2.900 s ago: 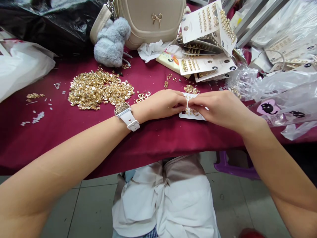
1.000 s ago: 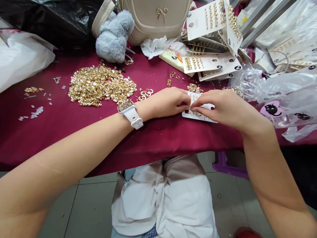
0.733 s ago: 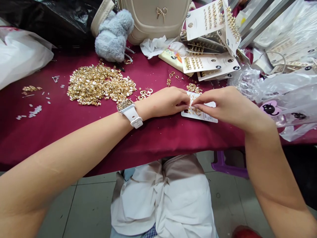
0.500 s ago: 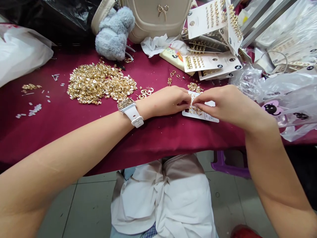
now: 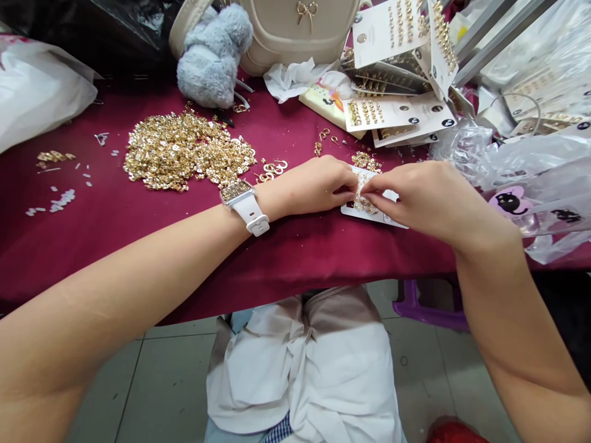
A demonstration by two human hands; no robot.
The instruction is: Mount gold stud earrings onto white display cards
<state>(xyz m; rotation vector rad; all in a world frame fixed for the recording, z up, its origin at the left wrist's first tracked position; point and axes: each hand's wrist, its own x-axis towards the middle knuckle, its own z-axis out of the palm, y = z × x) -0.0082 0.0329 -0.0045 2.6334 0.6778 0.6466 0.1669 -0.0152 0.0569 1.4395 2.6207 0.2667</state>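
A white earring card (image 5: 375,216) with small gold pieces on it lies on the dark red cloth under my fingertips. My left hand (image 5: 325,184), with a white-strapped watch (image 5: 247,206) at the wrist, rests at the card's left side, fingers pinched together. From the right, my right hand (image 5: 415,194) pinches thumb and forefinger over the middle of the card. What either pinch holds is too small to make out. Just beyond the card sits a little heap of gold bits (image 5: 366,161).
A large pile of gold pieces (image 5: 180,151) lies left of my wrist, with small clear plugs (image 5: 62,202) farther left. Filled earring cards (image 5: 392,114) are stacked at the back right, near plastic bags (image 5: 545,178). A cream bag (image 5: 295,43) with a grey plush (image 5: 210,61) stands behind.
Both hands stay over the card in nearly the same pinching pose. The whole view has shifted very slightly.
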